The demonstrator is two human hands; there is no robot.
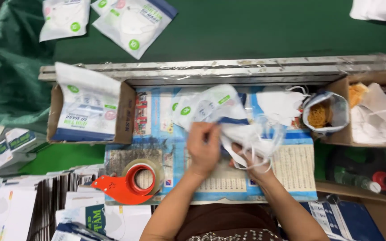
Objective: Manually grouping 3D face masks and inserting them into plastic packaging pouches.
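My left hand (203,147) pinches the edge of a clear plastic mask pouch (206,106) with green dots and a blue strip. Just right of it, my right hand (252,161) is mostly hidden under a white face mask (246,134) whose ear loops hang around the fingers; the mask sits at the pouch's opening. Both hands work above a blue printed sheet (291,169) on the bench. A loose pile of white masks (280,105) lies just beyond the pouch.
A cardboard box of empty pouches (88,107) stands at the left. An orange tape dispenser (128,183) lies near my left arm. A bag of rubber bands (325,114) and a box of white masks (376,116) sit at the right. Filled pouches (132,22) rest on the green belt.
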